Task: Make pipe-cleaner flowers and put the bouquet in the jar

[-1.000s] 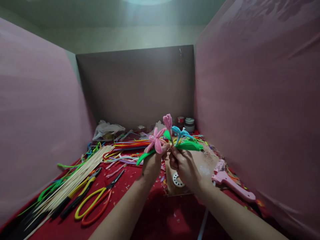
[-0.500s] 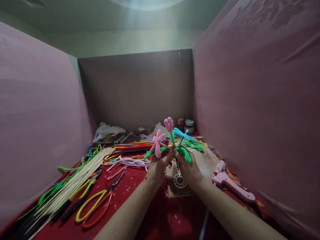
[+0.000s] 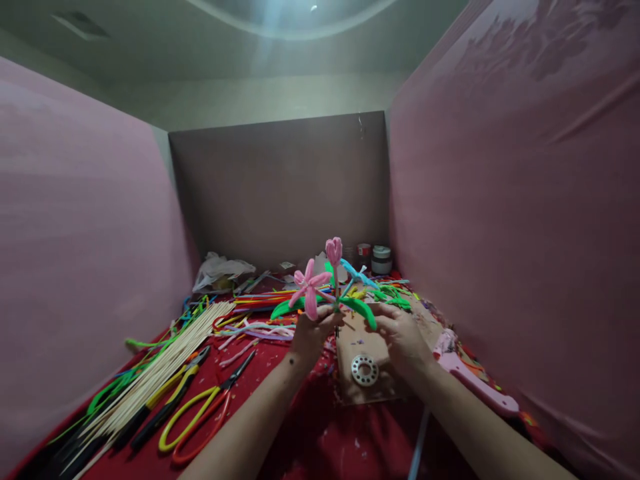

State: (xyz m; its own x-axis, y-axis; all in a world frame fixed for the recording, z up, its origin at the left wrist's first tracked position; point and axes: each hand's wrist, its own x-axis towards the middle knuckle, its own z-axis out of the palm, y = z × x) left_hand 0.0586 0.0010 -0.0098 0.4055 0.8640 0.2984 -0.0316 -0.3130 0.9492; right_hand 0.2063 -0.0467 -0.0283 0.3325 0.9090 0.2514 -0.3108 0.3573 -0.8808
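My left hand (image 3: pixel 311 335) is closed around the stems of a small pipe-cleaner bouquet (image 3: pixel 330 283) and holds it upright above the red table. The bouquet has a pink open flower (image 3: pixel 309 288), a pink bud (image 3: pixel 333 250), a light blue flower (image 3: pixel 357 272) and green leaves (image 3: pixel 361 308). My right hand (image 3: pixel 403 335) is just right of the bouquet, fingers curled, fingertips near a green leaf; whether it touches the leaf is unclear.
A brown board (image 3: pixel 373 373) with a white tape ring (image 3: pixel 365 369) lies under the hands. A pink glue gun (image 3: pixel 475 381) lies at the right. Yellow and orange scissors (image 3: pixel 200 413), pliers (image 3: pixel 165 400), wooden skewers (image 3: pixel 150 380) and loose pipe cleaners (image 3: pixel 260 297) cover the left. Two jars (image 3: pixel 380 259) stand at the back.
My right hand has come off the stems and moved right. The left hand now holds the bouquet alone. The camera view has tilted upward a little.
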